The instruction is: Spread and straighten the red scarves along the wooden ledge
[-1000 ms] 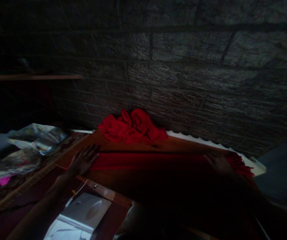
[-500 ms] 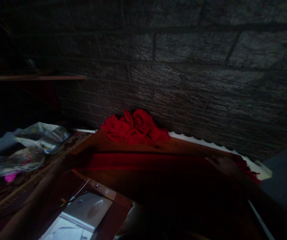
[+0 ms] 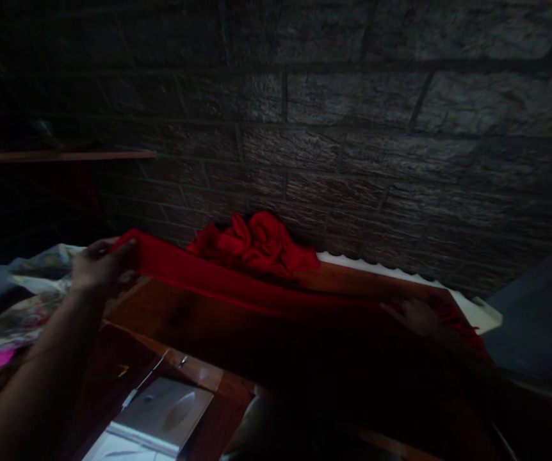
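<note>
My left hand [image 3: 97,264] holds the left end of a folded red cloth strip [image 3: 199,276], pinched between thumb and fingers and raised off the wooden table [image 3: 136,310]. Slanting down from there, the strip runs to the right across the tabletop. At its right part my right hand [image 3: 415,315] grips the cloth low over the table, its fingers partly lost in shadow. Beyond the strip, a crumpled red cloth [image 3: 261,243] lies against the wall. More bunched red fabric [image 3: 456,320] shows just past my right hand.
A dark brick wall [image 3: 305,147] rises behind the table, with a white scalloped edging [image 3: 376,266] along its back. Clear plastic packaging [image 3: 40,275] lies at left, below a wooden shelf [image 3: 64,155]. In front stands a white and grey machine part [image 3: 163,410]. Deep shadow covers the centre front.
My left hand has risen from the tabletop, lifting the strip's left end up and to the left. My right hand stays on the cloth. The view has shifted slightly.
</note>
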`<state>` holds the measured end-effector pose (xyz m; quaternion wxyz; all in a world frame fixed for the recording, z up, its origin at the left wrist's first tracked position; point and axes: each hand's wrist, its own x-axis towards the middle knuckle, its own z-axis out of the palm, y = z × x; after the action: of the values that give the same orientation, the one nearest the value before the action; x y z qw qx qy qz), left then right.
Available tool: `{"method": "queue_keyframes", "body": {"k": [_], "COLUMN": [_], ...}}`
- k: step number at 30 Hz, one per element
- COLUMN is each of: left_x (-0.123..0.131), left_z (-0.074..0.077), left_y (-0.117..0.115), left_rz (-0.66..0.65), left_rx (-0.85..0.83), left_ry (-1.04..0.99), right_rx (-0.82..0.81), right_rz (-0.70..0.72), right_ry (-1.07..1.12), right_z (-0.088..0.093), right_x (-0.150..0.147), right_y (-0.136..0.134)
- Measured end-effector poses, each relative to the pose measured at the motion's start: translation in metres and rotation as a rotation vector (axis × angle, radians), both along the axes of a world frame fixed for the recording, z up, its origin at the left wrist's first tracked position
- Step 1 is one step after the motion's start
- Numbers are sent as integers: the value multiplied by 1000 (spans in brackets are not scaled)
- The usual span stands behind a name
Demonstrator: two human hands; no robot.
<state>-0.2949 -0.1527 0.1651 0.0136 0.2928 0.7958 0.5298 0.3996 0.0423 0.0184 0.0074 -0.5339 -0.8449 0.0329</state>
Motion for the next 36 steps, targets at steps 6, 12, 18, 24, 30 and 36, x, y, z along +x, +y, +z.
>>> {"method": "queue_keyframes", "body": {"k": [6,12,18,24,30,36], "left_x": [55,152,210,210,215,252], "left_z": [101,141,152,123,0,-60], "left_y": [34,66,94,99,108,134], "left_rz": [-76,-569,-897,-845,-1093,-1194], "left_rx": [316,319,591,768,311,419], "left_ry": [-5,148,-30,-83,-414,-583], "right_rx": [15,28,-192,-237,-91,-25], "right_rz": [79,452,868,869,748,746], "right_ry": [77,829,972,701,868,1125], "right_z": [16,146,317,378,424,480], "right_x": [-63,-215,-315,-321,-316,-295], "right_y": [-10,-18,-26,-19,-49,-80]}}
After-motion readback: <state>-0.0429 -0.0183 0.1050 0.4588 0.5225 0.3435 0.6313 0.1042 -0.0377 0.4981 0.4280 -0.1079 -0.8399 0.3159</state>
